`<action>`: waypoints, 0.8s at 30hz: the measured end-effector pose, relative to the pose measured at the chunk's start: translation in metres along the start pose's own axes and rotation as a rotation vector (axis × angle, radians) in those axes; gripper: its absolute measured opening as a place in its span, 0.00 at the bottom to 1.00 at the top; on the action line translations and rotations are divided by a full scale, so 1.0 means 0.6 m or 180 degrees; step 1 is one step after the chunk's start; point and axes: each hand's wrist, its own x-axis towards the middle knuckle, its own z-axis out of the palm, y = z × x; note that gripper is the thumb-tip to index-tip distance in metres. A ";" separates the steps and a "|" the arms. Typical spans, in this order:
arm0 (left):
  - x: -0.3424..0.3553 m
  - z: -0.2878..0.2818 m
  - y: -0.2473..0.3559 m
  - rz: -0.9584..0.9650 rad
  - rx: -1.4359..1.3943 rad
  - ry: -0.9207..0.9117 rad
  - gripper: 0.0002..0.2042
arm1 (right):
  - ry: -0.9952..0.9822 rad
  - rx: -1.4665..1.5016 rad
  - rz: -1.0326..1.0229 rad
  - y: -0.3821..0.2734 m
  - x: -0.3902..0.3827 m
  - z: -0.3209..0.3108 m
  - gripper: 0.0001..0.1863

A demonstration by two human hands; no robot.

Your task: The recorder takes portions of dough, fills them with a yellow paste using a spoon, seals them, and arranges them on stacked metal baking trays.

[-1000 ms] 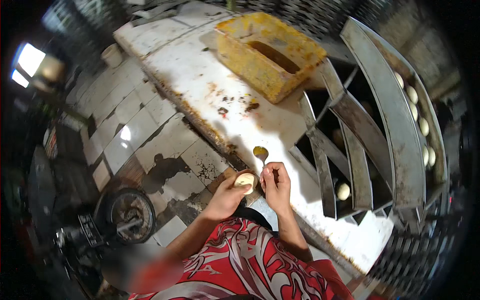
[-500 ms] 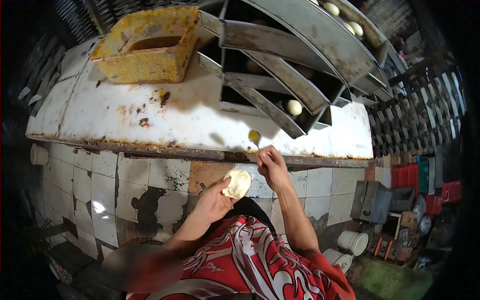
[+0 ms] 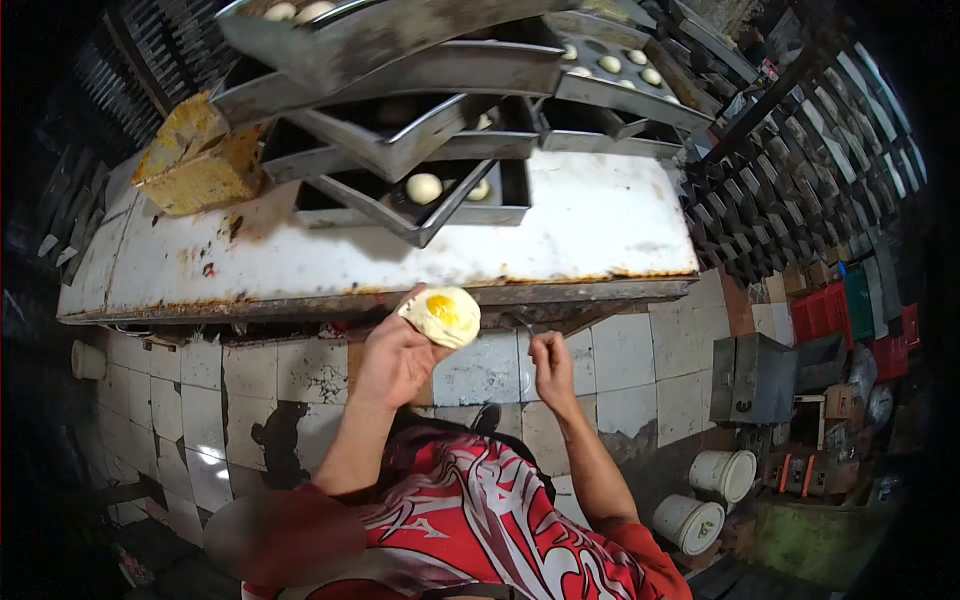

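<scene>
My left hand (image 3: 392,368) is closed around the edge of a flattened round of pale dough (image 3: 460,328), held just off the table's near edge. A dab of glossy yellow filling (image 3: 441,308) lies on top of the dough. To the right, apart from it, my right hand (image 3: 551,372) grips the handle of a small metal spoon (image 3: 524,322). The spoon's bowl points up and left toward the dough and looks dark; whether any filling clings to it I cannot tell.
Crisscrossed metal trays (image 3: 400,150) are piled on the white table (image 3: 600,235), with dough balls (image 3: 424,188) inside. A yellow-smeared tub (image 3: 205,182) stands at the table's left. White buckets (image 3: 725,475), red crates (image 3: 820,318) and a metal box (image 3: 752,378) occupy the floor at right.
The yellow filling, earlier on the spoon, now sits on the dough. My left hand has raised the dough toward the table's edge, and the spoon has drawn back toward me. The view has swung right.
</scene>
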 end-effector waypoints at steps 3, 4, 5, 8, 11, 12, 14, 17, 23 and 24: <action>0.021 0.027 -0.065 0.0258 0.1211 0.0124 0.41 | -0.0158 -0.0393 0.0739 0.023 0.083 -0.073 0.10; 0.032 0.020 -0.089 0.0333 0.1353 0.0057 0.40 | -0.0090 -0.0781 0.0436 0.041 0.121 -0.088 0.10; 0.044 0.015 -0.111 0.0387 0.1487 -0.0021 0.40 | -0.0001 -0.1183 0.0140 0.067 0.157 -0.099 0.10; 0.078 0.021 -0.159 0.0274 0.1048 -0.0113 0.41 | -0.0033 -0.2101 -0.0117 0.119 0.257 -0.115 0.10; 0.113 0.026 -0.177 0.0270 0.0890 -0.0085 0.43 | 0.0578 -0.3337 -0.0716 0.085 0.285 -0.102 0.10; 0.124 0.015 -0.176 0.0292 0.0907 -0.0309 0.43 | -0.0003 -0.1996 -0.0384 0.063 0.282 -0.091 0.11; 0.148 0.013 -0.180 0.0209 0.1039 -0.0303 0.44 | -0.1464 0.0254 0.0734 0.005 0.275 -0.102 0.12; 0.197 0.033 -0.179 -0.0228 0.1278 -0.0340 0.42 | -0.2982 0.1477 0.1929 -0.069 0.297 -0.141 0.12; 0.301 0.038 -0.202 -0.0843 -0.0307 0.0598 0.20 | -0.2210 -0.0308 0.0039 -0.056 0.332 -0.182 0.09; 0.321 0.035 -0.204 -0.0888 -0.0759 0.0478 0.18 | -0.1913 -0.0696 -0.0617 -0.063 0.328 -0.186 0.10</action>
